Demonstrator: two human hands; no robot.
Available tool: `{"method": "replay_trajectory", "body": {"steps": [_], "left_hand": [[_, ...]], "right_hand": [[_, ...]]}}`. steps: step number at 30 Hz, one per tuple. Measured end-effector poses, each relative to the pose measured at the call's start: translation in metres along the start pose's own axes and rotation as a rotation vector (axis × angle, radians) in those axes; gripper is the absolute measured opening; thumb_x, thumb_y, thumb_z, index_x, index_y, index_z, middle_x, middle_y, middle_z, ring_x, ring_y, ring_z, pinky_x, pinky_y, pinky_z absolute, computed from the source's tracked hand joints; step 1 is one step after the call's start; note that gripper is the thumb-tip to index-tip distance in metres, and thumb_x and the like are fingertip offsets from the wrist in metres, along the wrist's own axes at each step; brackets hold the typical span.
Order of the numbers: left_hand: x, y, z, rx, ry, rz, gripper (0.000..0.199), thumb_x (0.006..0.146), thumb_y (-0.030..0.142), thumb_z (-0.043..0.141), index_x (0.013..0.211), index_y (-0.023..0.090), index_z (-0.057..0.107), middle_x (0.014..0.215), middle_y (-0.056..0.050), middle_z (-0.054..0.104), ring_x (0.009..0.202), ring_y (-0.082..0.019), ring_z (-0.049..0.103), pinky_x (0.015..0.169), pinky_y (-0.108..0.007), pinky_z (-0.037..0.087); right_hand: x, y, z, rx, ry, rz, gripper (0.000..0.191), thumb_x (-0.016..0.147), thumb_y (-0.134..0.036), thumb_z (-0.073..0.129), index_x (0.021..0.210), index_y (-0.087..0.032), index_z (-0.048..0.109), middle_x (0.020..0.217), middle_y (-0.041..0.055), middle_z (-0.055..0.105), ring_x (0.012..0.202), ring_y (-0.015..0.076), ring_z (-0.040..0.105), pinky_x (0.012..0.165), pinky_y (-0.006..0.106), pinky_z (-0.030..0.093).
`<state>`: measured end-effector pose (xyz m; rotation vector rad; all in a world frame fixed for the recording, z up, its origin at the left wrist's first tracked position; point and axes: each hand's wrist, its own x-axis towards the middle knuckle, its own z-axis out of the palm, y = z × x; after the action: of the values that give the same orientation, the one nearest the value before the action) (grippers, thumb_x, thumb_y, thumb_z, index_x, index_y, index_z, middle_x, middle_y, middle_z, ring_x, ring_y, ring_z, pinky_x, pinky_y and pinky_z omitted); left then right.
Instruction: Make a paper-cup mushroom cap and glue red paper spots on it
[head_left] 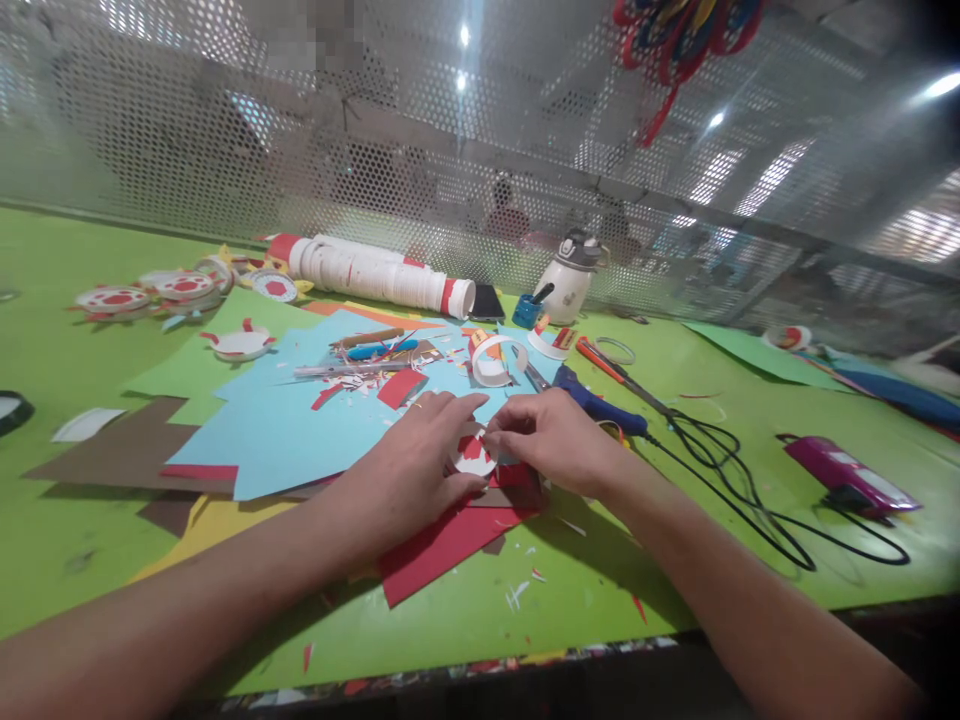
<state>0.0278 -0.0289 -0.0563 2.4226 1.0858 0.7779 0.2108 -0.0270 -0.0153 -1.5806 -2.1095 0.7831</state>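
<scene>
A small white disc (474, 462) with red pieces on it lies over red and brown paper at the centre. My left hand (427, 450) holds the disc's left side, fingers curved around its edge. Over its right side my right hand (536, 435) is closed, thumb and index finger pinched at the red pieces; whatever is between those fingertips is too small to name. Just behind the hands, a curled white paper strip (491, 372) stands on light blue paper (300, 430).
Behind lie a stack of white paper rings (375, 275), a phone (487, 303) and a bottle (568, 280). A blue glue gun (600, 405) and black cables are to the right, near a purple object (851, 475). Decorated discs (180, 287) sit back left.
</scene>
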Motion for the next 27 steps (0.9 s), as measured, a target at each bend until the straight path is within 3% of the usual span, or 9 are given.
{"method": "replay_trajectory", "body": {"steps": [10,27], "left_hand": [[-0.0006,-0.0014,0.0023,0.000,0.003,-0.010,0.059,0.081,0.028,0.059,0.135,0.020,0.037,0.112,-0.009,0.054,0.104,-0.024,0.051,0.089,-0.040,0.044],[0.0001,0.0017,-0.0009,-0.003,-0.006,-0.006,0.055,0.081,0.025,0.058,0.132,0.016,0.040,0.110,-0.010,0.056,0.105,-0.024,0.050,0.089,-0.038,0.044]], "right_hand": [[-0.0021,-0.0023,0.0037,-0.239,0.068,-0.072,0.011,0.079,-0.014,0.060,0.073,-0.015,0.070,0.071,0.0018,0.065,0.064,0.0118,0.052,0.058,0.024,0.036],[-0.0049,-0.0057,0.0083,-0.288,0.119,-0.079,0.007,0.078,-0.013,0.061,0.076,-0.014,0.068,0.075,0.0038,0.068,0.066,0.0135,0.055,0.059,0.025,0.037]]}}
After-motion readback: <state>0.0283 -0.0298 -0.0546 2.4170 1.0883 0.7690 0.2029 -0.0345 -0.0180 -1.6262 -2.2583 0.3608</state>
